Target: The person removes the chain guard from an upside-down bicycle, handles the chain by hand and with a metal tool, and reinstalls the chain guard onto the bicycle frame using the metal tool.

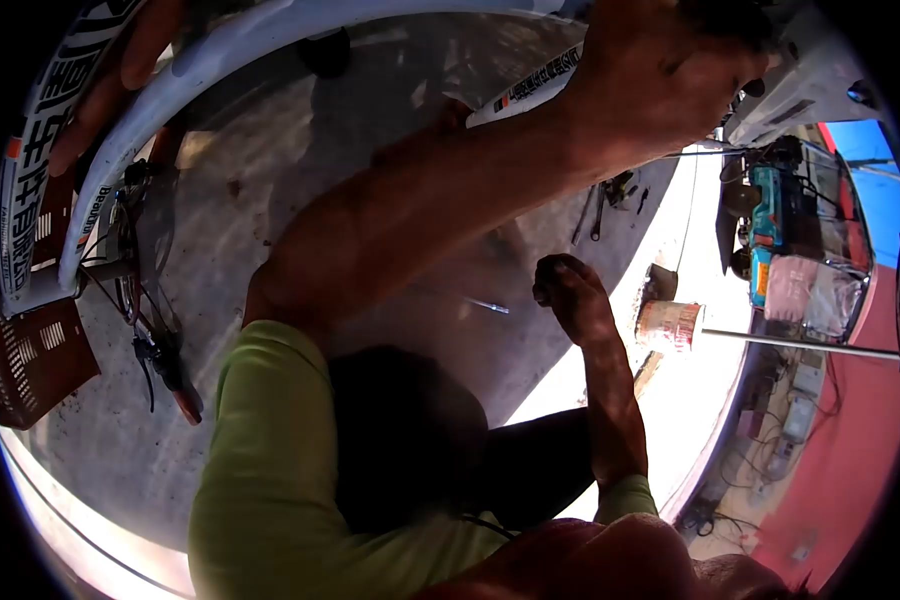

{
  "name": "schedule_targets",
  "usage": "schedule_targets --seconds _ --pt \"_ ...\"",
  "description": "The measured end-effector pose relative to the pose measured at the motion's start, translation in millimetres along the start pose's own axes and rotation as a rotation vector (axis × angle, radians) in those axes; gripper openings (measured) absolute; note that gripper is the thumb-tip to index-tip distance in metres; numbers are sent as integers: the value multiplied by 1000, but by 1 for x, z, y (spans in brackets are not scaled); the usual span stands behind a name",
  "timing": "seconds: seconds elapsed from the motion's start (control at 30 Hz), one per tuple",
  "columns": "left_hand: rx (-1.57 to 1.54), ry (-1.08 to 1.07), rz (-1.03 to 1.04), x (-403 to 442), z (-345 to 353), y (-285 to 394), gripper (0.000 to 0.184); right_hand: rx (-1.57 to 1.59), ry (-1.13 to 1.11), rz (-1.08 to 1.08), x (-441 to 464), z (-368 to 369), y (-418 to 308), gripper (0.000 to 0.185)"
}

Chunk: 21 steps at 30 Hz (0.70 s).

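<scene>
My left arm reaches across the view to the upper right, where my left hand (685, 65) is against a dark part (725, 18) beside a pale bicycle frame piece (805, 75). Shadow hides its fingertips. Lower down, my right hand (572, 292) is raised with curled, blackened fingers; whatever lies inside them is too dark to make out. A white tube with dark lettering (542, 88) passes behind my left forearm. Between my arms, a thin tool with a bluish end (492, 306) lies on the grey floor (410, 320).
At left are a curved pale frame tube (150, 108), handlebar parts (160, 360) and a brown perforated basket (45, 360). Another person's skin shows at upper left. Wrenches (597, 215) lie on the floor. At right are a stained container (670, 327), a metal rod (810, 345) and teal tools (765, 210).
</scene>
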<state>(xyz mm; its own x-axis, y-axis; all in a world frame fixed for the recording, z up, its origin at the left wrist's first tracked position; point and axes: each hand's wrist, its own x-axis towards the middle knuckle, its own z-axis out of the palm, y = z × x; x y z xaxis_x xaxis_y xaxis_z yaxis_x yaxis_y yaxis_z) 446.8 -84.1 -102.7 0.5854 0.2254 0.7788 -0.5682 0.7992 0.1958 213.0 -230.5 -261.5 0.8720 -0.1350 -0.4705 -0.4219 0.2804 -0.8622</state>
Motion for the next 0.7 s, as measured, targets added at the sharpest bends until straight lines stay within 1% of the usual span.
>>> schedule_targets --seconds 0.03,0.1,0.13,0.2,0.23,0.3,0.4,0.43,0.5,0.6,0.63,0.7 --pt "87 -59 -168 7 -6 39 12 -8 2 2 0 0 0 33" --pt "-14 -79 -358 10 -6 49 12 -10 30 32 0 0 1 31" --pt "-201 -40 -376 6 -3 29 13 -11 42 44 0 -1 1 31" --pt "-332 -2 -324 1 0 15 14 0 80 72 1 2 -1 30" --pt "-284 -4 -254 0 1 16 14 4 101 85 1 3 -2 29" --pt "-247 10 -168 0 4 14 15 13 64 76 1 -4 2 28" --pt "-253 31 -103 0 9 4 16 -10 78 74 -2 -3 1 28" --pt "-243 18 -71 0 8 -10 16 -23 94 76 -3 -1 1 28" --pt "-257 6 -80 1 10 -17 16 -101 130 88 -6 2 -1 29" --pt "-269 1 -204 2 10 -8 17 -168 119 95 -7 2 0 30" --pt "-234 3 -247 3 8 -3 18 -183 108 93 -7 1 0 31" --pt "-156 6 -271 4 7 7 18 -210 115 97 -9 1 2 30"
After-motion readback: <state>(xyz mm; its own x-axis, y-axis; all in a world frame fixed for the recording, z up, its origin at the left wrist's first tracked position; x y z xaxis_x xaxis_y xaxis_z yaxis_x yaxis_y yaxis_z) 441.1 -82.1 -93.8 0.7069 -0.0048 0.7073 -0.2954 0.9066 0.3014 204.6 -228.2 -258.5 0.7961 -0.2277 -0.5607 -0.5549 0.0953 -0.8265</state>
